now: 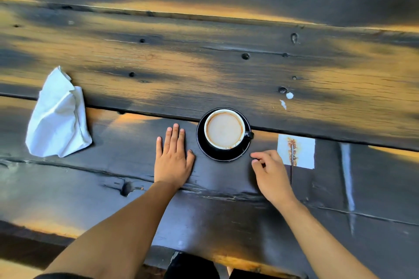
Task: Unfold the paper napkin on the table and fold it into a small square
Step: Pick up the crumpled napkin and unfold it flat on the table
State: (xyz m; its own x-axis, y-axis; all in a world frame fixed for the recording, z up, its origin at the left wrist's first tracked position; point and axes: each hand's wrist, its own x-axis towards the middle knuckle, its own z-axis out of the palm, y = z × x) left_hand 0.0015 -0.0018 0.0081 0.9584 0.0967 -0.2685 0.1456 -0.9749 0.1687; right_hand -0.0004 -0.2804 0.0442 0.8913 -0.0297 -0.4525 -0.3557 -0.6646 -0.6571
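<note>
Nothing is started: the crumpled white napkin (57,118) lies untouched at the left of the frame. The left hand (173,157) rests flat and empty on the bench (226,63); the right hand (271,172), loosely curled, holds nothing beside the coffee cup (224,130). Next, probably, a reach leftward for the napkin.

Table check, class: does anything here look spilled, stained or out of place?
Yes. The small paper napkin right of the coffee cup has a brown stain down its middle. White specks dot the table behind it.
</note>
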